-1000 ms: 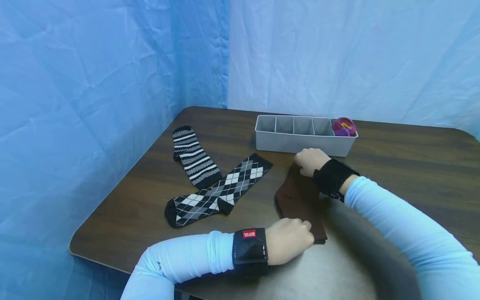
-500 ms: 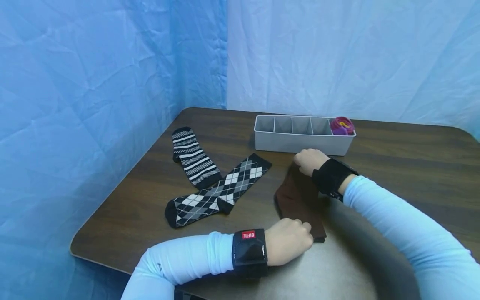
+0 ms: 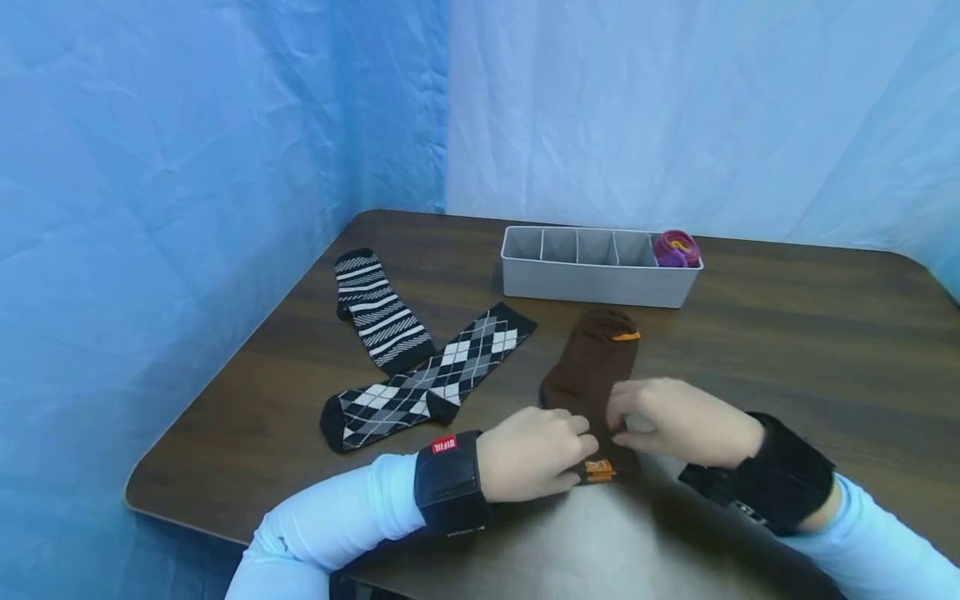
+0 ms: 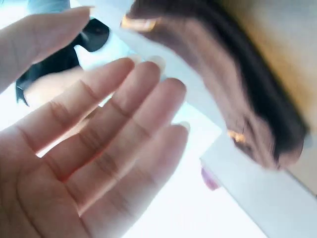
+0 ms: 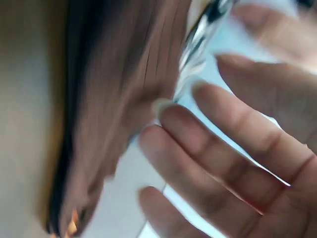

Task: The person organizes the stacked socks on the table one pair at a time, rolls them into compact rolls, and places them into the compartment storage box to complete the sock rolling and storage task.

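Note:
A brown sock point(image 3: 592, 358) with orange marks at both ends lies lengthwise on the table in front of me. My left hand point(image 3: 536, 454) is over its near end on the left side, fingers relaxed. In the left wrist view that palm and its fingers point(image 4: 133, 109) are bare of anything, with the brown sock apart from them. My right hand point(image 3: 675, 417) hovers at the sock's right edge, thumb and fingers parted. The right wrist view shows the fingertips point(image 5: 173, 114) close beside the brown cloth, gripping nothing.
Left of the brown sock, an argyle sock point(image 3: 427, 383) overlaps the end of a black-and-white striped sock point(image 3: 382, 308). Behind stands a grey divided box point(image 3: 592, 285), a rolled pink and purple sock point(image 3: 677, 248) in its rightmost compartment. Blue sheets point(image 3: 225, 167) hang around the table.
My right hand has let go of the sock's far end and come back toward me to its middle. My left hand has released the near end, shifting slightly left. Orange marks now show.

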Demonstrator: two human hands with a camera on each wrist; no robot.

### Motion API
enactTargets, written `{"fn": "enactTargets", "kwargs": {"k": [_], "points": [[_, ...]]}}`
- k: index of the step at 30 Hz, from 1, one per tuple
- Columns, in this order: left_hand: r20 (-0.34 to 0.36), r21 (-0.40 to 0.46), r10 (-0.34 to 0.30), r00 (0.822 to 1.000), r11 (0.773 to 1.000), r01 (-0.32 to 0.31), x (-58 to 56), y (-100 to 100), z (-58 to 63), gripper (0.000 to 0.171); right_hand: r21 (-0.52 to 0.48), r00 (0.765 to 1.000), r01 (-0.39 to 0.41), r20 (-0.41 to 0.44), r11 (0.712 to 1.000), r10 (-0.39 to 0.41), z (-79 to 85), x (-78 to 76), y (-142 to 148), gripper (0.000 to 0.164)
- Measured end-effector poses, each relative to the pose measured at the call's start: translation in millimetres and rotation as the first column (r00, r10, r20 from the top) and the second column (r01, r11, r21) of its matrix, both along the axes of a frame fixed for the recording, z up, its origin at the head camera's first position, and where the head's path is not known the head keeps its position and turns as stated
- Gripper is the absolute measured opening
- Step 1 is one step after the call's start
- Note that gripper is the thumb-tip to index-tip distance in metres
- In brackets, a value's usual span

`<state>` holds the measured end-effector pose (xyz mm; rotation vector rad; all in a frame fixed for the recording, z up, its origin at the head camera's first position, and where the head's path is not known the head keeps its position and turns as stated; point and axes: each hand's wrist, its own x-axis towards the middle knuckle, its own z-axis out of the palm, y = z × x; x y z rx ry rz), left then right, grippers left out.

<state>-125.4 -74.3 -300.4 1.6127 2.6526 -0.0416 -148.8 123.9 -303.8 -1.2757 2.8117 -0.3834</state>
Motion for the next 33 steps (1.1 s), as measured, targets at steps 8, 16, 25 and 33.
{"fn": "enactTargets", "kwargs": {"k": [8,16,25,33], "points": [[0.003,-0.054,-0.017,1.000,0.998,0.017,-2.0,7.1,-23.4,0.024,0.086,0.996,-0.063,0.074,0.994,0.056,-12.9,25.4,0.2,0.012],[0.016,-0.055,-0.008,1.000,0.998,0.009,-1.2,6.6,-20.1,0.015,0.102,1.000,-0.024,0.018,0.995,0.022,-13.8,36.9,-8.8,0.018],[0.326,-0.045,0.035,0.945,0.999,-0.022,-8.4,-1.4,-14.5,0.017,-0.018,0.994,-0.048,0.099,0.999,0.050,-16.9,36.3,-12.7,0.014],[0.391,-0.087,0.137,0.910,0.990,-0.112,-19.3,-3.6,-13.8,0.014,-0.120,0.989,-0.049,0.130,0.992,0.065,-21.9,25.8,-9.3,0.018]]}}
